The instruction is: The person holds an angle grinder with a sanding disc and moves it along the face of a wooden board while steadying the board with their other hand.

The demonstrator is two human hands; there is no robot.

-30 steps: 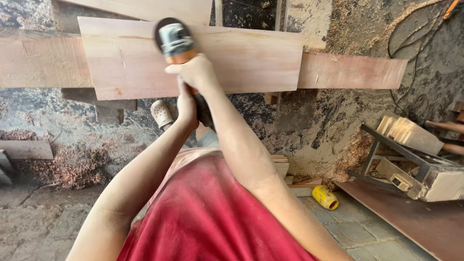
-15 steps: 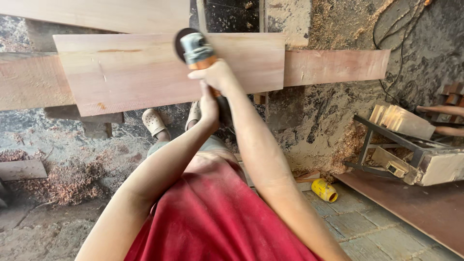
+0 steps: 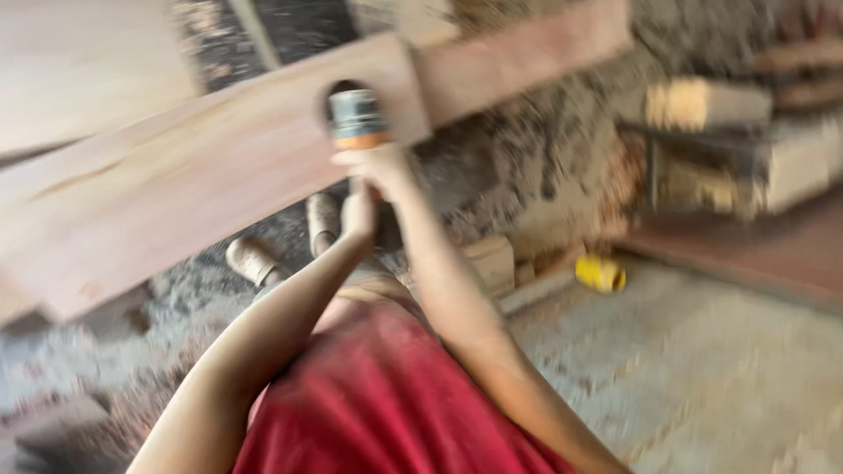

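a dusty floor point(image 3: 702, 377) carries a yellow can point(image 3: 601, 273), sawdust and wood offcuts point(image 3: 492, 262).

One package is in view: a small yellow can point(image 3: 601, 273), cylindrical, lying on its side on the floor to the right of the person, near a pale wooden block point(image 3: 492, 262). Motion blur hides any label on it. No signs or screens are visible anywhere else in the workshop.

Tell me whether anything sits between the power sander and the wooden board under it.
Nothing visible does. The power sander, held by the right hand and left hand, lies against the wooden board; the picture is blurred.
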